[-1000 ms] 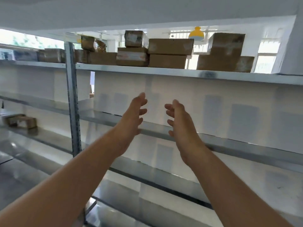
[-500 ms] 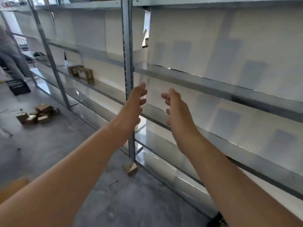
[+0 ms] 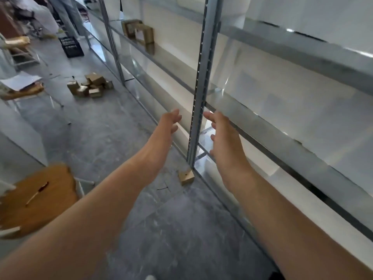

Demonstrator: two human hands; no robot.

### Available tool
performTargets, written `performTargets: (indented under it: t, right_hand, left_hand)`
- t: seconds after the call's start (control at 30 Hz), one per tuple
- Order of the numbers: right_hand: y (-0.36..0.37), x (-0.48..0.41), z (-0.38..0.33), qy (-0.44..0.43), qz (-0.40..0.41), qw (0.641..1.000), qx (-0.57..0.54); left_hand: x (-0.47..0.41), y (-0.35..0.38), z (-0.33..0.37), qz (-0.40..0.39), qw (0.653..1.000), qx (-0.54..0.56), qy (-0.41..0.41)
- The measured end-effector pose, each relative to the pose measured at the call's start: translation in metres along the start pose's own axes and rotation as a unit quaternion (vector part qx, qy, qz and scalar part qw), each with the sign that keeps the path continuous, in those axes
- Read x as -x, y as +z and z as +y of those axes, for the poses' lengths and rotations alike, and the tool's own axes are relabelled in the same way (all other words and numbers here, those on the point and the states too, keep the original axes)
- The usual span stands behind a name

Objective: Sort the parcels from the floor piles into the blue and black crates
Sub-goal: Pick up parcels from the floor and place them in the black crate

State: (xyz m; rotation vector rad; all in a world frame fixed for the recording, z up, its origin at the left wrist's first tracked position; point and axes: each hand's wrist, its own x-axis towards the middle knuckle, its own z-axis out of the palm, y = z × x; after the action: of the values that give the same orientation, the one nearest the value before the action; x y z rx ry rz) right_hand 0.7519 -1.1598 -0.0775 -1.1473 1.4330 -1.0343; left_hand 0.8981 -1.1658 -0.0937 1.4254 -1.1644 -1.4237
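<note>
Small brown cardboard parcels [image 3: 90, 85] heaped loosely on the floor [image 3: 171, 229], well ahead and to the left, just out from the foot of the shelving. One more lone parcel [image 3: 186, 177], tilted, touching the base of the nearest metal upright [image 3: 202, 77]. Black crate [image 3: 71, 47] of slatted plastic farther down the aisle, beyond the heap and close beside the shelving.

Left hand [image 3: 168, 126] and right hand [image 3: 224, 134] stretched forward and empty, fingers straight and a little spread, palms turned toward each other, one on either side of the upright. Nothing gripped by either. Lone parcel low between the two bare forearms, in plain sight.

Upright of dull galvanised steel, punched with a row of small holes. Shiny shelves [image 3: 302, 47] running away to the left, throwing back window light, with pale flat panels behind. Two brown boxes [image 3: 139, 34] on a shelf farther along, one with a white label.

Grey concrete underfoot, scuffed and mottled. At lower left a round wooden stool top [image 3: 50, 199] carrying a thin stick-like thing [image 3: 37, 192], perhaps a pen, too blurred to be sure. Another stool farther back under white papers [image 3: 21, 80]. At the far end, the legs of another person [image 3: 64, 15] in grey trousers.
</note>
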Motion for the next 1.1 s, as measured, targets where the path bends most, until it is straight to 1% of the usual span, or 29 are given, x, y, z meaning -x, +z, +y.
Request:
performTargets:
  t: [0.1, 0.2, 0.4, 0.57, 0.77, 0.87, 0.97, 1.1]
  right_hand:
    - [0.028, -0.044, 0.019, 0.032, -0.004, 0.999, 0.009]
    - [0.057, -0.094, 0.037, 0.066, -0.002, 0.998, 0.014]
    - [0.104, -0.2, 0.074, 0.126, 0.035, 0.991, 0.011]
    - [0.127, -0.273, 0.116, 0.188, 0.057, 0.98, -0.015]
    - [0.147, -0.354, 0.202, 0.251, 0.073, 0.963, -0.061]
    - [0.16, -0.396, 0.256, 0.269, 0.06, 0.96, -0.057]
    - [0.168, -0.437, 0.312, 0.304, 0.072, 0.949, -0.043]
    - [0.172, -0.475, 0.389, 0.349, 0.09, 0.929, -0.082]
  left_hand:
    - [-0.047, -0.018, -0.013, 0.012, 0.999, 0.0, -0.038]
    - [-0.102, -0.035, -0.028, 0.006, 0.998, -0.013, -0.063]
    - [-0.225, -0.075, -0.063, -0.038, 0.993, -0.016, -0.115]
    - [-0.312, -0.087, -0.098, -0.073, 0.984, -0.027, -0.158]
    - [-0.41, -0.082, -0.164, -0.089, 0.975, -0.059, -0.197]
    - [-0.459, -0.072, -0.209, -0.082, 0.97, -0.058, -0.22]
    - [-0.502, -0.06, -0.26, -0.08, 0.962, -0.062, -0.253]
    - [-0.548, -0.054, -0.334, -0.095, 0.951, -0.086, -0.282]
